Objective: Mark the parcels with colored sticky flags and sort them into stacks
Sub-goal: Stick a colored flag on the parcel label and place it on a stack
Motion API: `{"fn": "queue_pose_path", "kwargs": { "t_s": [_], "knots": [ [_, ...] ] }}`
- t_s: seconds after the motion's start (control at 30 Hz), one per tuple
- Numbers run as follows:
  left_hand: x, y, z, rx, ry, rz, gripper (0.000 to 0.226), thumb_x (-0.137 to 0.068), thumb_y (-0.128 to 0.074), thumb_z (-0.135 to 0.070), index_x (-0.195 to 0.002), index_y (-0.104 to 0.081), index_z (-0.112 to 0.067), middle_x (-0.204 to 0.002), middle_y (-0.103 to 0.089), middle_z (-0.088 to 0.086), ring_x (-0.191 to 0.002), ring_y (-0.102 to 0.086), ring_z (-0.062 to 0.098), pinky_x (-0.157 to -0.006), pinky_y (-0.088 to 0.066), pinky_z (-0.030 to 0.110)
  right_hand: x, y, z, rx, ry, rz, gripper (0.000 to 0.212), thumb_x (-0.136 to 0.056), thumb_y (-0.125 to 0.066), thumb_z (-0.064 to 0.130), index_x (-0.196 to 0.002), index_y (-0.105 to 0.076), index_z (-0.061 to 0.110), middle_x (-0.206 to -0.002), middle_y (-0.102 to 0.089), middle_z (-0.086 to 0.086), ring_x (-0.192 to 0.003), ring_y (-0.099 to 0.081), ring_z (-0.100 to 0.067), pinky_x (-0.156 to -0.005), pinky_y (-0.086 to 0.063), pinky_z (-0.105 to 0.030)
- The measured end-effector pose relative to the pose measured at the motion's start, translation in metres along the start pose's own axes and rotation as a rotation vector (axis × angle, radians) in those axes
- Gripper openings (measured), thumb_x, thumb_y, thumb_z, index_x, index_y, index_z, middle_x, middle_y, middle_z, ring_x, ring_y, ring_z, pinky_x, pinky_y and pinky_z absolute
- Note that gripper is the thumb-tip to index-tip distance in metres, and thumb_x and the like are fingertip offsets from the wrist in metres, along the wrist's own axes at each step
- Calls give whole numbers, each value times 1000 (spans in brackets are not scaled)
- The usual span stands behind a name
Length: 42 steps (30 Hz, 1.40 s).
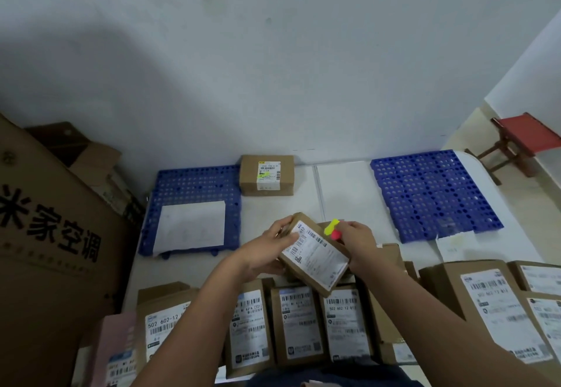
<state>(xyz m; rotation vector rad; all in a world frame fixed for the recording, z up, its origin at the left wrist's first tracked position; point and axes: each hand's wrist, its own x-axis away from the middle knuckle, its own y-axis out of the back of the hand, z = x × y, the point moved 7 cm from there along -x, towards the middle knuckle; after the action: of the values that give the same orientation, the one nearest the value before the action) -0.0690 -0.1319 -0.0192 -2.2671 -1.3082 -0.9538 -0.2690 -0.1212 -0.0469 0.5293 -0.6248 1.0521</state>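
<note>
Hands (267,250) (359,242) gripping parcel (315,254), label "812"

Two blue perforated mats (194,192) (431,192) are seen, one to each side of the lone parcel by the wall (267,175). Nearer than that parcel, one parcel (315,253) is held up; two sticky flags, yellow (331,226) and pink (335,235), are counted beside it.

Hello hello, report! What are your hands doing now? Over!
Left hand grips parcel. Right hand pinches yellow and pink sticky flags. One flagged parcel already by the wall. Nothing blocking.
</note>
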Motion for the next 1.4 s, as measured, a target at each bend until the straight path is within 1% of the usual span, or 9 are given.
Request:
{"fn": "queue_pose_path", "kwargs": {
  "t_s": [0.13,0.3,0.4,0.5,0.6,0.7,0.83,1.07,1.4],
  "knots": [
    [-8,13,-8,-131,-119,-132,54,-95,-61,-31,-144,-38,-32,-126,-59,0,-104,-62,12,-69,-52,19,0,-8,1,-56,-132,105,7,-79,-57,1,-75,-63,4,-69,-57,-9,-67,-55,-27,-65,-48,-33],
    [-11,20,-15,-243,-180,-238,49,-86,-61,-56,-132,-46,-50,-140,-39,-2,-128,-46,20,-106,-45,46,0,-20,-10,-100,-245,184,19,-69,-59,3,-87,-63,7,-94,-65,-14,-89,-65,-35,-76,-53,-58],
    [-3,14,-25,-151,-259,-155,54,-91,-65,-43,-134,-36,-57,-148,-24,-10,-134,-37,19,-102,-49,37,2,-21,-9,-148,-247,193,16,-70,-62,8,-85,-62,11,-94,-66,-6,-90,-62,-31,-64,-53,-45],
    [-2,9,-27,-38,-303,-62,88,-82,-78,-22,-141,-24,-59,-149,-22,-13,-136,-35,18,-91,-54,31,11,-25,-1,-164,-245,246,20,-65,-63,6,-84,-59,12,-98,-68,-6,-90,-63,-30,-64,-53,-40],
    [2,20,-30,172,-353,-207,99,-74,-83,-7,-131,-28,-67,-148,-31,-6,-131,-45,24,-94,-55,46,15,-24,9,-231,-220,266,5,-77,-58,7,-78,-56,11,-86,-64,-4,-91,-62,-24,-68,-52,-43],
    [6,34,-32,348,-379,-324,79,-79,-78,-5,-118,-37,-60,-134,-52,0,-115,-59,20,-77,-60,34,16,-20,13,-304,-218,252,13,-87,-54,12,-74,-53,14,-76,-58,1,-91,-66,-17,-87,-43,-51],
    [9,42,-30,529,-374,-219,67,-84,-70,0,-130,-48,-43,-124,-65,7,-113,-64,26,-84,-58,38,19,-19,21,-460,-186,208,16,-90,-53,12,-74,-52,12,-79,-62,0,-96,-68,-17,-89,-46,-46],
    [14,52,-36,588,-431,-110,73,-84,-66,4,-138,-46,-40,-132,-61,11,-122,-58,30,-93,-52,46,21,-9,31,-619,-128,136,12,-93,-52,15,-80,-54,13,-87,-65,-2,-96,-64,-14,-82,-46,-36],
    [19,47,-43,584,-456,-43,78,-74,-72,1,-136,-49,-40,-131,-62,11,-123,-57,29,-98,-49,46,25,-11,24,-574,-112,88,5,-92,-53,15,-89,-56,13,-95,-66,-5,-93,-65,-14,-83,-47,-36]
  ]
}}
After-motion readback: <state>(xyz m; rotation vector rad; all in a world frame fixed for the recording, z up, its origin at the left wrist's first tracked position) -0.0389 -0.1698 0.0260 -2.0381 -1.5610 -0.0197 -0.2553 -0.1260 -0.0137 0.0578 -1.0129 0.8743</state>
